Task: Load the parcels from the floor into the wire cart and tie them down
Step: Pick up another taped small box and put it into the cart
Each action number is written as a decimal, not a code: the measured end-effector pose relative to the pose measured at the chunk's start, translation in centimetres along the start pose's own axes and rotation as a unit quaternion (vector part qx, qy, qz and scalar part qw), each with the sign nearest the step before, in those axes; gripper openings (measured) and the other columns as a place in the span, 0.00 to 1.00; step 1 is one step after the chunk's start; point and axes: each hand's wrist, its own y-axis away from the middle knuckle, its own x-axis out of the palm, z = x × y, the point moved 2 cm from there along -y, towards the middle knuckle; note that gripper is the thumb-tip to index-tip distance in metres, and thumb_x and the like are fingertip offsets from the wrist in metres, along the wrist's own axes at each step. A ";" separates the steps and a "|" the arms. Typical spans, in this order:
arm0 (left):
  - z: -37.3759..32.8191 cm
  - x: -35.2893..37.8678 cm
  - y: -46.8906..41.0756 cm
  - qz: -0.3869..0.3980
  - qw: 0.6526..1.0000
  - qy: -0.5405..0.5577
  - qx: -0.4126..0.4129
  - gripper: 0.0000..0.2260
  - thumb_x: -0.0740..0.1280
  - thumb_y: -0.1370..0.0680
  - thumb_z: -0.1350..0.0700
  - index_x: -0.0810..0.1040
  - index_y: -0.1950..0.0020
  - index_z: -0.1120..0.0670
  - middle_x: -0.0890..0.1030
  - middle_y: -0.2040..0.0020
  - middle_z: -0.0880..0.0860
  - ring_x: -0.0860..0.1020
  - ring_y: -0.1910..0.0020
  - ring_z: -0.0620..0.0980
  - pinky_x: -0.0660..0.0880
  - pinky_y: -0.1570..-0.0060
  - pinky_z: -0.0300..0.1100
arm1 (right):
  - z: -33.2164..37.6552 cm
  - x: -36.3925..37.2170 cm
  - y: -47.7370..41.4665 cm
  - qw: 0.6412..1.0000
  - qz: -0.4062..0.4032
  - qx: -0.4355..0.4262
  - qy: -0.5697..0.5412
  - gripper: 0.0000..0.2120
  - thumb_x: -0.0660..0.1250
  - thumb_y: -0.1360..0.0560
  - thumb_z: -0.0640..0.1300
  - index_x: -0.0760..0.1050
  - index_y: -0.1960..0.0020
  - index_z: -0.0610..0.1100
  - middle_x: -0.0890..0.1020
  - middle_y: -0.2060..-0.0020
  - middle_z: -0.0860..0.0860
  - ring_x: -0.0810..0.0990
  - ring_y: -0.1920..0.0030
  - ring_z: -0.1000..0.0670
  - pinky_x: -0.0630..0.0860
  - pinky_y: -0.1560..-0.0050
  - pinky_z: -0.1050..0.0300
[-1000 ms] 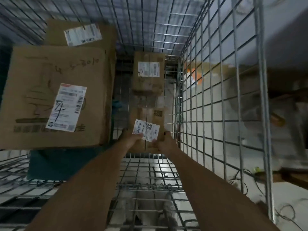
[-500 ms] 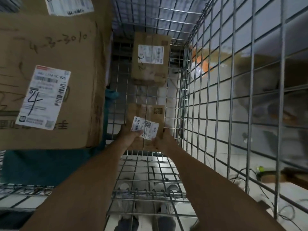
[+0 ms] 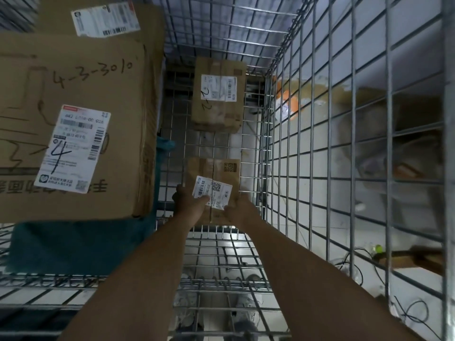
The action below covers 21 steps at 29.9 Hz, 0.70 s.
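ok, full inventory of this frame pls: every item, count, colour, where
wire cart: 1, silver mesh, encloses the scene
large box: 1, brown cardboard, label marked 4, left in cart
rear box: 1, brown, white label, top left, partly hidden
teal item: 1, under the large box, type unclear
far parcel: 1, brown, white label, far end of cart floor
held parcel: 1, brown, white label, centre
orange-white item: 1, outside cart, right, blurred
cables: several, black, floor outside, lower right
shoes: 2, pale, below the mesh, bottom
left hand: grips held parcel's left edge
right hand: grips its right corner
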 end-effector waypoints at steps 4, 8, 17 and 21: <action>-3.9 -1.4 4.2 -0.029 0.974 -0.188 0.123 0.33 0.73 0.23 0.53 0.61 0.21 0.50 0.65 0.25 0.58 0.67 0.27 0.61 0.67 0.27 0.62 | 2.5 -2.6 2.6 0.998 -0.032 -0.017 0.060 0.18 0.63 0.17 0.44 0.68 0.30 0.39 0.82 0.40 0.42 0.82 0.52 0.46 0.79 0.59 0.56; -10.4 -5.1 10.0 -0.005 0.892 -0.371 0.257 0.30 0.69 0.19 0.51 0.63 0.19 0.53 0.58 0.17 0.56 0.54 0.18 0.58 0.55 0.20 0.58 | 6.8 -7.7 7.4 0.978 -0.046 -0.079 0.186 0.19 0.61 0.18 0.50 0.73 0.31 0.40 0.81 0.38 0.41 0.81 0.42 0.42 0.80 0.41 0.47; -28.7 -20.9 29.3 -0.113 0.811 -0.452 0.354 0.30 0.54 0.15 0.39 0.58 0.17 0.51 0.53 0.15 0.54 0.53 0.17 0.58 0.49 0.20 0.58 | 22.8 -25.6 29.2 0.886 -0.213 -0.203 0.357 0.25 0.54 0.16 0.57 0.71 0.27 0.44 0.75 0.29 0.44 0.72 0.29 0.41 0.69 0.28 0.44; -35.4 -28.6 40.9 -0.183 0.793 -0.449 0.369 0.31 0.53 0.17 0.35 0.58 0.17 0.49 0.52 0.15 0.52 0.52 0.17 0.58 0.48 0.19 0.60 | 28.5 -32.6 41.4 0.845 -0.282 -0.239 0.386 0.30 0.47 0.15 0.60 0.58 0.18 0.46 0.59 0.18 0.47 0.54 0.18 0.44 0.51 0.19 0.44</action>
